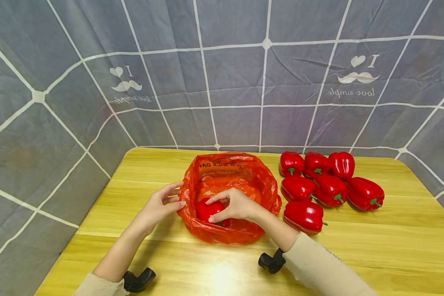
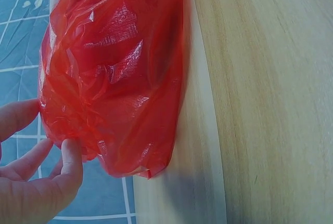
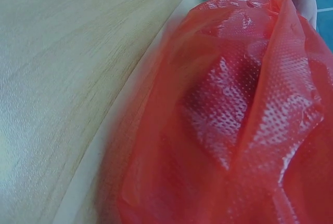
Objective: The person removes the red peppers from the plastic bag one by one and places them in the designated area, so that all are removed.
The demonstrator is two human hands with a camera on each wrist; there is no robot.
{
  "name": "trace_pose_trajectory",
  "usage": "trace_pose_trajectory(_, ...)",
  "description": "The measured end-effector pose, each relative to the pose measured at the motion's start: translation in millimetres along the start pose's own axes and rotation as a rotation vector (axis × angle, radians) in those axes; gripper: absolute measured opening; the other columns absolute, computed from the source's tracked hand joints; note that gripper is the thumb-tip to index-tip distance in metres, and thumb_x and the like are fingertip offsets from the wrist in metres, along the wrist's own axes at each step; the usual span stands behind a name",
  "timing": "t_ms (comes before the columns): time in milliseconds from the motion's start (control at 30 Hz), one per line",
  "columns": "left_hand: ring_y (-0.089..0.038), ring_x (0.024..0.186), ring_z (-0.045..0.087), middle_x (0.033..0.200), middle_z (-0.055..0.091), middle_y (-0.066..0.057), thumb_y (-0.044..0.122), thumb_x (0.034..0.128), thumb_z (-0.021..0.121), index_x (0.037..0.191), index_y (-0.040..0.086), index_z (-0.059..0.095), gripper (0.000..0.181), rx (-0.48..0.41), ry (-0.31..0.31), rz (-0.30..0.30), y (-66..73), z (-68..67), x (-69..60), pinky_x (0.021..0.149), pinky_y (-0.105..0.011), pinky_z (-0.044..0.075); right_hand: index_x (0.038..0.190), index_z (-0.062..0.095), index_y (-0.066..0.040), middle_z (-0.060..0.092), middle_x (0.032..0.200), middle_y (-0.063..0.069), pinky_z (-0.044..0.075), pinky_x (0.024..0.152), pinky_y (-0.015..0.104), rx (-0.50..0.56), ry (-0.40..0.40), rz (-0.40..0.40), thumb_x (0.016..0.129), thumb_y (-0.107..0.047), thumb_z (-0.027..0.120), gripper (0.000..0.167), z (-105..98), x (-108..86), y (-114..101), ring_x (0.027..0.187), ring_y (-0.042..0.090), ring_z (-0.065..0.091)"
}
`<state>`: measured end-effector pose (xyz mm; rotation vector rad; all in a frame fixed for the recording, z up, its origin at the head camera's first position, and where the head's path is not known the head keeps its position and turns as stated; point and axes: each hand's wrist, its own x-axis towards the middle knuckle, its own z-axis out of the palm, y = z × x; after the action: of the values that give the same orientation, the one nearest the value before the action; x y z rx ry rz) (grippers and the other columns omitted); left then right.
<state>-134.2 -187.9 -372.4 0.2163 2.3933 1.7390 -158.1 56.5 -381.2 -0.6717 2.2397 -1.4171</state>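
A red plastic bag (image 1: 270,181) stands on the table with its mouth wide and printed letters on its inner far wall. Inside its near left part, my right hand (image 1: 234,205) holds a red bell pepper (image 1: 205,210) between thumb and fingers. My left hand (image 1: 163,205) touches the outside of the bag's left rim, fingers and thumb apart. In the left wrist view, the left hand's fingers (image 2: 72,161) rest lightly against the bag (image 2: 119,104). The right wrist view shows mostly the bag's wall (image 3: 223,120), with a darker shape behind it; the right hand is hidden there.
Several red bell peppers (image 1: 331,190) with green stems lie grouped to the right of the bag. The nearest pepper (image 1: 303,217) lies close to the bag's right side. A grey grid-patterned curtain (image 1: 233,82) hangs behind the wooden table (image 1: 403,246).
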Motion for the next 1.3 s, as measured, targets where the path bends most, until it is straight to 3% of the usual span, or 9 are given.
trace_pose_trajectory(500, -0.038, 0.112, 0.05, 0.128, 0.046, -0.026, 0.006, 0.0865, 0.062, 0.137, -0.002, 0.039, 0.056, -0.016, -0.016, 0.001, 0.4, -0.5, -1.8, 0.087, -0.036, 0.049, 0.105, 0.072, -0.015, 0.064, 0.109, 0.0, 0.047, 0.075, 0.03, -0.009, 0.021, 0.031, 0.071, -0.022, 0.081, 0.036, -0.9, -1.4, 0.3, 0.091, 0.018, 0.055)
trace_pose_trajectory(900, -0.038, 0.113, 0.05, 0.128, 0.047, -0.026, 0.005, 0.0865, 0.062, 0.137, -0.002, 0.04, 0.056, -0.011, -0.011, 0.006, 0.5, -0.8, -0.9, 0.088, -0.036, 0.048, 0.106, 0.072, -0.018, 0.062, 0.117, -0.001, 0.049, 0.078, 0.033, 0.014, 0.06, 0.029, 0.07, -0.025, 0.082, 0.038, -16.5, -7.2, -9.0, 0.099, 0.02, 0.055)
trace_pose_trajectory(1300, -0.038, 0.113, 0.049, 0.128, 0.046, -0.026, 0.005, 0.0859, 0.062, 0.138, -0.002, 0.039, 0.057, -0.015, -0.009, -0.01, -0.3, -2.0, 0.4, 0.087, -0.031, 0.048, 0.11, 0.07, -0.012, 0.069, 0.096, 0.003, 0.051, 0.068, 0.034, 0.041, 0.086, 0.036, 0.072, -0.022, 0.081, 0.041, -36.4, -18.9, -17.6, 0.084, 0.02, 0.06)
